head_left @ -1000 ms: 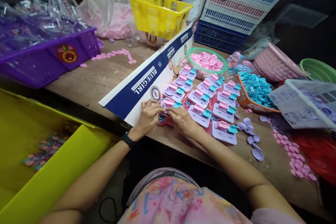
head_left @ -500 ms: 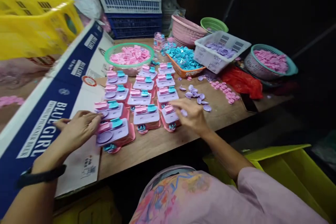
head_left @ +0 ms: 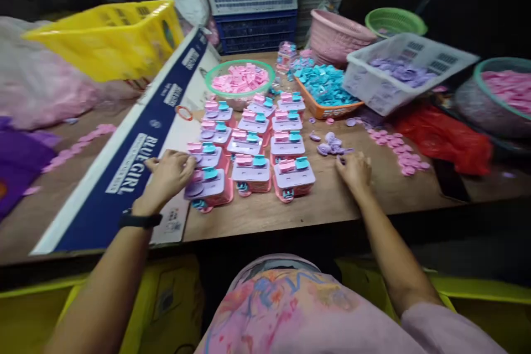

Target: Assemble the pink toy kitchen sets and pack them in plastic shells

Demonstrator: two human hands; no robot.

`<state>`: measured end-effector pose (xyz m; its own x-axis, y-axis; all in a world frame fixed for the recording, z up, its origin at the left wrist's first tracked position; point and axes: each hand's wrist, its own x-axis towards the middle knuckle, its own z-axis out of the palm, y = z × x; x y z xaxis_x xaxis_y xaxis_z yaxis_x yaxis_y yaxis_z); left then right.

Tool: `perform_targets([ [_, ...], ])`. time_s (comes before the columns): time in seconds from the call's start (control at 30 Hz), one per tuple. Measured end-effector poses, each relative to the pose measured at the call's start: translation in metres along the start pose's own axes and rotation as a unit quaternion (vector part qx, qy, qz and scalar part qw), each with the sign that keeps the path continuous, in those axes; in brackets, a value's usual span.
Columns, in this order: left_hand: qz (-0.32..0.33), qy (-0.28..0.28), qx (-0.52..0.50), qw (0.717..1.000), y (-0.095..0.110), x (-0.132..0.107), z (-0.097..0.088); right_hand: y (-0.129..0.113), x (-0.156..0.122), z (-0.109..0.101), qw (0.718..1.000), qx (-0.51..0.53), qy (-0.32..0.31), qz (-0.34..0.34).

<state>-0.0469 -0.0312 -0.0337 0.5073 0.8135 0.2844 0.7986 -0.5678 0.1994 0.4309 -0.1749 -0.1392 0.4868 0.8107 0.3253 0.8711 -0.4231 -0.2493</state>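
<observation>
Rows of small toy boxes (head_left: 252, 172), each with a lilac top, a pink clip and a blue clip, stand on the wooden table (head_left: 265, 221). My left hand (head_left: 170, 177) is at the left column, fingertips against a round purple disc on one box's top and the thumb held apart. My right hand (head_left: 355, 171) is lowered at a small heap of purple discs (head_left: 331, 144), its fingertips pinched at a disc on the near edge. The fingers partly hide that disc. Purple discs lie on the left-column boxes.
A blue and white carton panel (head_left: 149, 138) lies left of the boxes. Behind them are a green-rimmed basin (head_left: 240, 82) of pink parts, an orange tray (head_left: 327, 109) of blue parts and a white basket (head_left: 373, 83) of purple parts. Pink discs (head_left: 400, 152) and a red bag (head_left: 448, 141) are at right.
My right hand has moved right, from the nearest right-hand box to the purple heap. My left hand stays by the left column. The camera view has turned left.
</observation>
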Motion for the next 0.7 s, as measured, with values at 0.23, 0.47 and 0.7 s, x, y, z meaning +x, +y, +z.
perform_targets([
  [0.23,-0.022,0.165,-0.024,0.986,0.056,-0.041,-0.007,-0.027,-0.025,-0.050,0.960,0.221,0.120,-0.121],
  [0.47,0.071,0.049,-0.344,0.935,0.134,-0.057,0.022,-0.128,-0.067,-0.077,0.838,0.491,-0.038,-0.234],
  [0.7,-0.062,0.016,-0.588,0.806,0.144,-0.062,0.041,-0.172,-0.092,-0.048,0.702,0.665,-0.171,-0.188],
])
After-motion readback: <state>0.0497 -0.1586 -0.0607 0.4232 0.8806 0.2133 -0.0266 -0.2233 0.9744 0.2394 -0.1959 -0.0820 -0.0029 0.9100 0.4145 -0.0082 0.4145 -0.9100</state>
